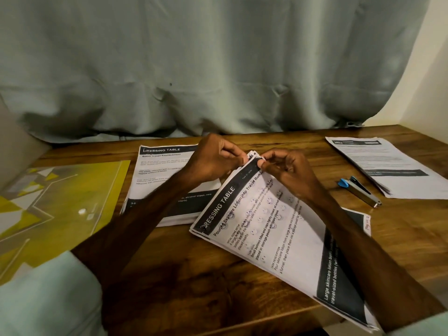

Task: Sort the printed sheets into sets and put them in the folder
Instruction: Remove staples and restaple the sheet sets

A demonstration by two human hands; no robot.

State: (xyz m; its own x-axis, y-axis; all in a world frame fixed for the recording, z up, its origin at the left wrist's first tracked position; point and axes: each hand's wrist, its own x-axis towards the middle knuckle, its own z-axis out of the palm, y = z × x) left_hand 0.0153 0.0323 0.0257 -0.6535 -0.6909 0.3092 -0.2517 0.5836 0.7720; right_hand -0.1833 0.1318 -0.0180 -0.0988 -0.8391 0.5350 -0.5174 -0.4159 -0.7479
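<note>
Pinching the far corner of an angled set of sheets (278, 238), the left hand (218, 158) and the right hand (288, 170) meet almost fingertip to fingertip. Each has thumb and fingers curled onto the paper's black-banded top edge; what sits between the fingertips is too small and blurred to tell. This set, headed "DRESSING TABLE" with a title about pouring skincare lotion, runs from the hands back toward the person. It lies tilted on the wooden table (194, 275) under the right forearm, its near corner reaching the table's front edge. Under the left wrist and forearm lies a second stack (157, 175) of printed sheets, squarer to the table, with the same heading and a line about bottle label replacement; the angled set overlaps its near right corner. Well out to the right of the right hand, a third stack (388, 163) lies by the table's far right corner. Between it and the right hand lies a stapler (361, 190) with a blue end, just beside that stack's edge. Far to the left of the left hand lies a clear folder (60, 202) with a yellow and grey pattern. Beyond the hands a grey-green curtain (218, 69) hangs down to the table's back edge.
</note>
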